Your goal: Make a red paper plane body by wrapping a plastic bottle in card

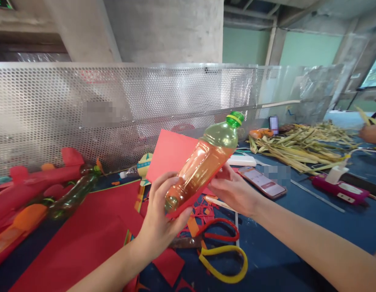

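A clear plastic bottle with a green cap (210, 144) is held up tilted, its cap to the upper right. Behind it and partly wrapped under it is a sheet of red paper (172, 153). My left hand (157, 215) grips the bottle's base, fingers over the near side and thumb below, by the paper's lower edge. From the right, my right hand (233, 188) supports the paper against the bottle's far side; its fingertips are partly hidden. Below them on the table lie scissors with one red and one yellow handle (224, 251), among red and orange paper scraps (202, 213).
Large red sheets (109, 219) and a green bottle (76, 194) lie left. A phone (262, 182), a purple power strip (340, 188) and dried husks (297, 146) are right. A perforated metal screen (176, 93) stands behind. Another person's hand (370, 132) shows at far right.
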Action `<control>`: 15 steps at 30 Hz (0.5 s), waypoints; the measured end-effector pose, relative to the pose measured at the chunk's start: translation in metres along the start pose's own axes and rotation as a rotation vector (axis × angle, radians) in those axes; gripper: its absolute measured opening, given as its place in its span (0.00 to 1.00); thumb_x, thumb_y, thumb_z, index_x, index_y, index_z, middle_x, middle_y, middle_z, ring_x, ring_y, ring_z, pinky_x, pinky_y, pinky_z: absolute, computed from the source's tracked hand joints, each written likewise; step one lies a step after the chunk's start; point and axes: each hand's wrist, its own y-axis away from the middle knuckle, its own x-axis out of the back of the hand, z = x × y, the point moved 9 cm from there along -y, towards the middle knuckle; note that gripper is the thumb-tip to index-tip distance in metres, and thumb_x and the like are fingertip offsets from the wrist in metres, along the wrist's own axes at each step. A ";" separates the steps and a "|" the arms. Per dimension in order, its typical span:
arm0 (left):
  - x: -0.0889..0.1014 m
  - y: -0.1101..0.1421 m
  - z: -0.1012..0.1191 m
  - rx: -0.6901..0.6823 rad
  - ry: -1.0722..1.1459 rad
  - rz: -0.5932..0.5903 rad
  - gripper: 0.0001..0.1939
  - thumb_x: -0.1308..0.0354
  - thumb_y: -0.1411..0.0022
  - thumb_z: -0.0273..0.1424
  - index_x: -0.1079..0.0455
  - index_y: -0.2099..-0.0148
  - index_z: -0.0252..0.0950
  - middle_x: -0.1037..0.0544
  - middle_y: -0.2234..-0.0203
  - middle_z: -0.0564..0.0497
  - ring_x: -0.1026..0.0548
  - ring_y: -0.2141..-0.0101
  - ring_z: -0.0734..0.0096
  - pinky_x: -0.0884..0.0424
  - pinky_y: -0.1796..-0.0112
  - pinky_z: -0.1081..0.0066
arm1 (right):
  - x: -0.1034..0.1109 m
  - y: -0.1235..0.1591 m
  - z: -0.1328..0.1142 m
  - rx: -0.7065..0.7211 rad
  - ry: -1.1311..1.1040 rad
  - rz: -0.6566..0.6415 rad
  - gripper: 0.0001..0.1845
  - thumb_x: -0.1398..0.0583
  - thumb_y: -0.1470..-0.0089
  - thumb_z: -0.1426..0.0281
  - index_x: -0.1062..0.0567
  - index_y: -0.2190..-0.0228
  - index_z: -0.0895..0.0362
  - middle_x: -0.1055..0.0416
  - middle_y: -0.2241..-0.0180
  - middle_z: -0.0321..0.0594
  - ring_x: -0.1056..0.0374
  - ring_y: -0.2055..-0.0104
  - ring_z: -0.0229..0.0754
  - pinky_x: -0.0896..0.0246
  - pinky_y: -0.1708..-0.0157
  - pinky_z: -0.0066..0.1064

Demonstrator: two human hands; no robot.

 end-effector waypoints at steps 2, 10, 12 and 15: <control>-0.001 0.001 0.005 -0.031 0.000 -0.002 0.29 0.43 0.38 0.30 0.49 0.38 0.44 0.38 0.47 0.43 0.36 0.46 0.58 0.31 0.48 0.57 | -0.004 0.003 0.004 -0.023 -0.025 -0.035 0.22 0.31 0.60 0.70 0.28 0.60 0.46 0.27 0.55 0.32 0.32 0.49 0.46 0.38 0.45 0.43; -0.008 0.009 0.013 -0.111 -0.016 -0.021 0.31 0.44 0.36 0.34 0.53 0.35 0.42 0.40 0.45 0.40 0.36 0.45 0.56 0.30 0.49 0.56 | -0.015 0.009 0.004 0.024 -0.096 -0.068 0.18 0.30 0.59 0.70 0.26 0.63 0.49 0.23 0.61 0.35 0.29 0.52 0.46 0.43 0.41 0.46; -0.008 0.010 0.014 -0.116 -0.012 -0.030 0.32 0.44 0.36 0.33 0.54 0.35 0.42 0.41 0.45 0.40 0.37 0.44 0.55 0.29 0.49 0.56 | -0.018 0.011 0.004 0.040 -0.100 -0.090 0.18 0.30 0.59 0.70 0.25 0.63 0.49 0.23 0.61 0.35 0.29 0.53 0.47 0.42 0.42 0.47; -0.010 0.011 0.015 -0.106 -0.006 -0.057 0.33 0.45 0.37 0.28 0.55 0.35 0.41 0.42 0.43 0.39 0.39 0.42 0.55 0.31 0.48 0.55 | -0.019 0.012 0.003 0.037 -0.073 -0.111 0.18 0.30 0.59 0.70 0.24 0.62 0.49 0.23 0.61 0.35 0.28 0.54 0.47 0.41 0.43 0.48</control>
